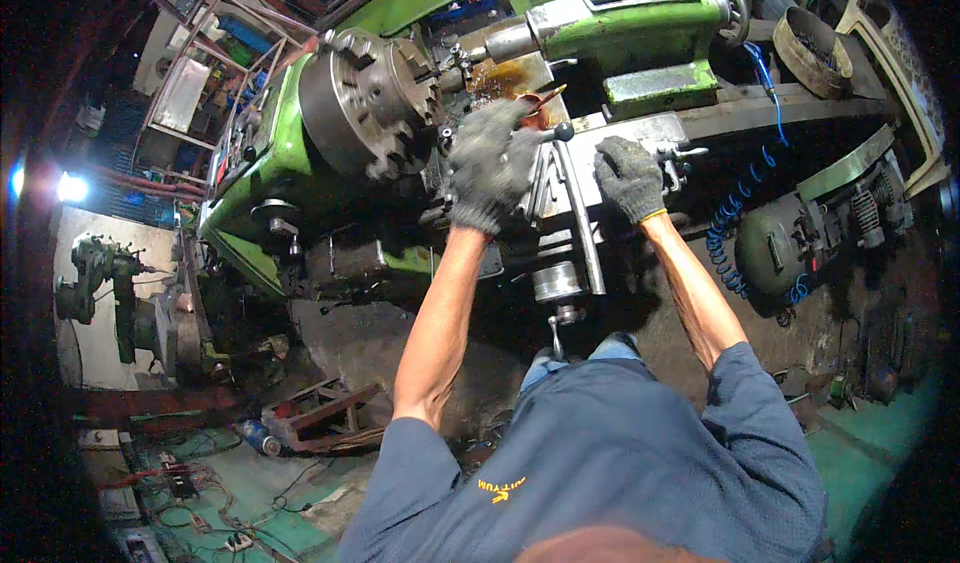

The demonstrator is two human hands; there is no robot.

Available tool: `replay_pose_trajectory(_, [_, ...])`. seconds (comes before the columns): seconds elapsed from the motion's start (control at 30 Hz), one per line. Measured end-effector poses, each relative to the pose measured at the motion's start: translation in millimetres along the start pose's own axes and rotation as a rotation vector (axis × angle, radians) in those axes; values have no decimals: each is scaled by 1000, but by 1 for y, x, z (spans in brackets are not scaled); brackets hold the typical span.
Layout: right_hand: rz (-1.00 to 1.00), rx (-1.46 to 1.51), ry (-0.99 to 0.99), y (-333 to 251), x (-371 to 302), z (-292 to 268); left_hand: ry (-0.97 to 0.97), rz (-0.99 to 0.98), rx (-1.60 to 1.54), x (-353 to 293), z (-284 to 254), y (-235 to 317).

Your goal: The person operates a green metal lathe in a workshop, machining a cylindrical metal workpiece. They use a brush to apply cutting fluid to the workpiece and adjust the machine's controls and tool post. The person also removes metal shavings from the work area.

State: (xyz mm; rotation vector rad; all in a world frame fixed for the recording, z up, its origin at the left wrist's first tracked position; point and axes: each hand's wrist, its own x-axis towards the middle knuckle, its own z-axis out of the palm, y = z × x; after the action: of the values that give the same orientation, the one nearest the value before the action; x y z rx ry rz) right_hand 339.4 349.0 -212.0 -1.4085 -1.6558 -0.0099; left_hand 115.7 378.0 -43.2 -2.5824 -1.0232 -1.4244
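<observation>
My left hand (490, 163), in a grey knit glove, is over the lathe's tool area, between the jawed chuck (375, 93) and a long steel lever with a round dark knob (564, 132). Motion blurs its fingers, so its grip is unclear. Just beyond it, a reddish-orange container (538, 115) has a thin pointed stick (553, 93) across it. My right hand (630, 178), gloved likewise, rests at the right edge of the pale metal carriage top (585, 188) with its fingers curled under. Whatever those fingers may grip is hidden.
The green tailstock (625, 33) stands behind the carriage, with a handwheel (728, 8) at its end. A round tin (812, 51) sits far right. A blue coiled air hose (735, 208) hangs beside a green motor (775, 253). A crank handle (558, 333) sticks out toward my body.
</observation>
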Motion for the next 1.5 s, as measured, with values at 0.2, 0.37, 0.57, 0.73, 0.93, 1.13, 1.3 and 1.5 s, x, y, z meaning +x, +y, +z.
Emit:
replay_pose_trajectory(0.2, [5,108,51,-9,-71,-64,-289,-129,282,-2,48,4])
replay_pose_trajectory(0.37, [431,-9,-107,18,-245,-131,-261,-213,240,9,54,21])
replay_pose_trajectory(0.57, [955,-402,-1398,120,-679,-220,-333,-371,261,-6,52,1])
replay_pose_trajectory(0.73, [1358,-251,-1353,33,-653,-268,-389,-407,257,7,54,20])
replay_pose_trajectory(0.93, [1286,-206,-1208,38,-597,-246,-465,-430,233,24,60,26])
replay_pose_trajectory(1.13, [958,-509,-635,143,-442,-195,-554,-301,297,30,62,16])
replay_pose_trajectory(1.3, [753,-313,-241,209,-235,-192,-438,-157,295,27,69,19])
replay_pose_trajectory(1.5, [638,-276,66,251,-1,-188,-355,-260,286,17,71,18])
